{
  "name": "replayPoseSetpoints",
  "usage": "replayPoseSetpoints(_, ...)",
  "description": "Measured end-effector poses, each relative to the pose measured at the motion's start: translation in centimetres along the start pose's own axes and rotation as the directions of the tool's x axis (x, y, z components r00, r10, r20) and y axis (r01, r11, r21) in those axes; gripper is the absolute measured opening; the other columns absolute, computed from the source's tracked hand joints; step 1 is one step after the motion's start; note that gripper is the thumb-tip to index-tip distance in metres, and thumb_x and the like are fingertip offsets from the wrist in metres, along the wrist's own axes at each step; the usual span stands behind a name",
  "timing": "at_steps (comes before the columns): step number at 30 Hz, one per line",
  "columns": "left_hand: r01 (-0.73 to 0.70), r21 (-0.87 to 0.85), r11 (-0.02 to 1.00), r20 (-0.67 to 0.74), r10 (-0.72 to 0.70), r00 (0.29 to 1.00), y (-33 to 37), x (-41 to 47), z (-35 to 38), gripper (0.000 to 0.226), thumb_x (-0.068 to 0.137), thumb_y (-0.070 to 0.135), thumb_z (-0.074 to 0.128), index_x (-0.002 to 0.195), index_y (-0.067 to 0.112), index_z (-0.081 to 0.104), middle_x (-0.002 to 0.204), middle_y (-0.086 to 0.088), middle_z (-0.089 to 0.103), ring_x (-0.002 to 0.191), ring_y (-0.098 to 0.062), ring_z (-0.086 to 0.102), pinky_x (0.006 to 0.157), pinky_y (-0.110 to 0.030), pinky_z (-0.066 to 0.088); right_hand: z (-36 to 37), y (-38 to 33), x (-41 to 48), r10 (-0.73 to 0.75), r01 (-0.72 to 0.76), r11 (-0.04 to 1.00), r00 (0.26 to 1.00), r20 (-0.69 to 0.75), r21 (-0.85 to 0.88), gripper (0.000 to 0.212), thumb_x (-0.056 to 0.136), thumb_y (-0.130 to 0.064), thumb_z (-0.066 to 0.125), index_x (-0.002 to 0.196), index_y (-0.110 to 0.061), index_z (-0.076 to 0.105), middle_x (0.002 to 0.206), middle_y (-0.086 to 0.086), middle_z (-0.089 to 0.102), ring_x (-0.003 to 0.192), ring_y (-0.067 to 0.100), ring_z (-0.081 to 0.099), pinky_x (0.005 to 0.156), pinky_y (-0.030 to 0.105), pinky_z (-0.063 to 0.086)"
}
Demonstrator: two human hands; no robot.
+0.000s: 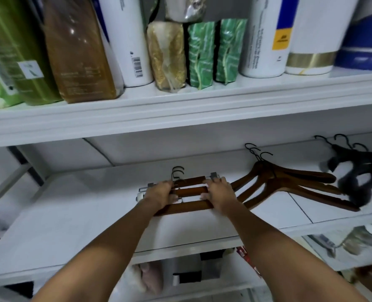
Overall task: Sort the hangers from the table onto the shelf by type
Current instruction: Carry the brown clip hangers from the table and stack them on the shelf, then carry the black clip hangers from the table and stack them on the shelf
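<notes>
Three straight brown wooden clip hangers [190,191] with metal clips and dark hooks lie stacked on the white middle shelf [76,214]. My left hand [161,195] grips their left end and my right hand [219,194] grips their right end, fingers curled over the bars. To the right lie three curved brown wooden hangers [289,184] in a fanned pile. Further right, near the frame edge, rests a pile of black fuzzy hangers [359,177] with black hooks.
The upper shelf [180,110] carries bottles, a brown refill pouch [78,53], green packets [215,53] and white containers. Below the middle shelf are boxes, bags and jars [363,238]. The left part of the middle shelf is bare white surface.
</notes>
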State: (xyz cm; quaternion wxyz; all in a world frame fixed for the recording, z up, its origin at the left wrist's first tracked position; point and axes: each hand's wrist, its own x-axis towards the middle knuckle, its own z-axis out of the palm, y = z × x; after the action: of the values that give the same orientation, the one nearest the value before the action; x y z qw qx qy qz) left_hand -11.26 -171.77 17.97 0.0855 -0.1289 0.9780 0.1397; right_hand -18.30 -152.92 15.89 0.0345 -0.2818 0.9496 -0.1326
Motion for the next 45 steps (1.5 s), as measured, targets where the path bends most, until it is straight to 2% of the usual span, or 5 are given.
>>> replayPoseSetpoints(9,-0.415,0.227,0.881,-0.123,0.448,0.885,12.3,2.2,-5.9,0.064,0.098,0.032,0.045,0.151,0.022,0.012,0.160,-0.001,0.010,0.147,-0.019,0.012,0.120,-0.032,0.008,-8.8,7.0,-3.9,0.093,-0.131,0.983,0.960,-0.263,-0.129,0.051,0.097,-0.027,0.041,0.146,-0.022,0.032,0.140,0.007,0.048,0.126,0.026,0.044,0.106,0.033,0.030)
replayPoseSetpoints(19,-0.668,0.226,0.709,-0.062,0.695,0.716,33.4,1.6,-4.5,0.062,0.099,0.035,0.040,0.151,0.020,0.010,0.160,-0.002,0.007,0.147,-0.021,0.008,0.121,-0.034,0.006,-17.9,20.2,-15.2,0.363,-0.453,0.878,0.840,-0.403,-0.154,0.051,0.096,-0.032,0.041,0.145,-0.020,0.033,0.144,0.005,0.044,0.131,0.025,0.041,0.110,0.037,0.026)
replayPoseSetpoints(27,-0.841,0.212,0.499,-0.020,0.862,0.506,49.8,-3.4,-0.7,0.057,0.101,0.036,0.034,0.151,0.022,0.012,0.160,0.001,0.011,0.148,-0.017,0.008,0.121,-0.034,0.002,-22.5,30.1,-27.9,0.570,-0.707,0.701,0.634,-0.523,-0.094,0.047,0.096,-0.033,0.042,0.141,-0.021,0.039,0.137,0.003,0.049,0.126,0.024,0.044,0.106,0.037,0.029)
replayPoseSetpoints(35,-0.948,0.235,0.215,0.003,0.975,0.222,63.4,-10.7,5.5,0.058,0.099,0.032,0.041,0.150,0.015,0.020,0.154,-0.006,0.027,0.140,-0.021,0.028,0.114,-0.031,0.020,-22.5,37.7,-42.9,0.737,-0.863,0.504,0.440,-0.513,-0.016,0.050,0.095,-0.040,0.043,0.142,-0.023,0.037,0.142,0.002,0.046,0.129,0.024,0.044,0.107,0.039,0.029)
replayPoseSetpoints(45,-0.982,0.185,-0.042,0.145,0.989,-0.015,75.2,-21.0,14.8,0.059,0.100,0.035,0.037,0.151,0.018,0.013,0.159,-0.003,0.015,0.146,-0.020,0.018,0.120,-0.035,0.013,-19.3,41.3,-59.5,0.865,-0.977,0.199,0.141,-0.481,0.072,0.051,0.095,-0.043,0.042,0.142,-0.025,0.037,0.141,0.002,0.047,0.129,0.024,0.044,0.106,0.038,0.029)
